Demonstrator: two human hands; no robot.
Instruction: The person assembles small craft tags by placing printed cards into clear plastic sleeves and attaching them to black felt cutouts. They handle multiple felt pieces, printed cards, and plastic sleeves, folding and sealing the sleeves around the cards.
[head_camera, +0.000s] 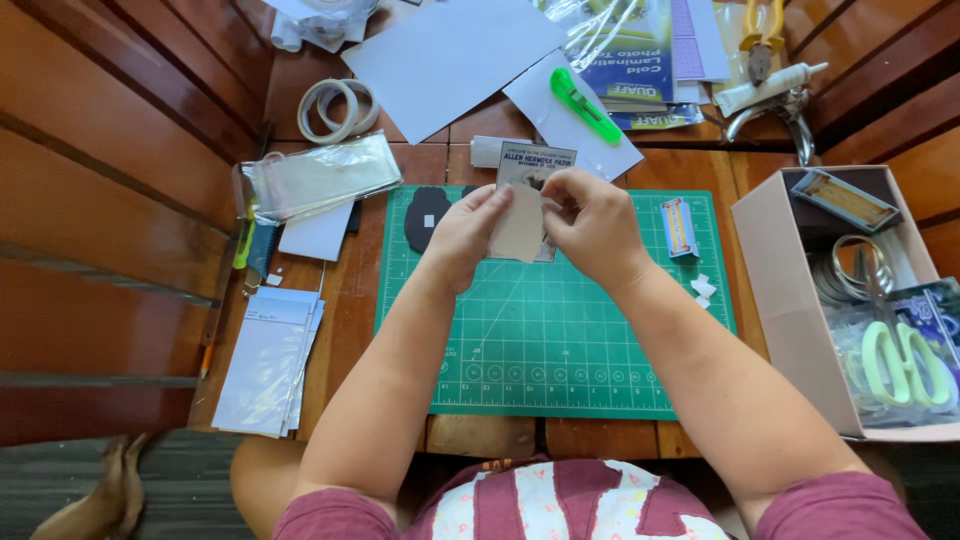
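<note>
Green mat: cutting mat with a grid, flat on the wooden table, right under my hands.
Head view, left hand: fingers curled, thumb and fingertips pinching the left edge of a beige card piece. Closed on it, not flat.
Head view, right hand: fingers bent in, tips gripping the top right of the same piece, up where it meets the printed card behind it. Can't tell if I'm holding one layer or both.
Beige card piece: held between both hands, over the top middle of the mat, tilted toward me.
Printed card: pale, dark lettering, mostly hidden behind the beige piece, top edge showing above my fingers.
Black cutout: lying on the mat's top left corner, just beside my left hand.
Small blue box: on the mat, near my right hand, apart from it.
White scraps: a few bits at the mat's right edge.
Green cutter: on a white sheet beyond the mat.
Tape rolls: top left, off the mat.
Clear sleeves: left of the mat, stacked.
White paper stack: lower left of the table.
Cardboard box: right of the mat, pale green scissors inside.
</note>
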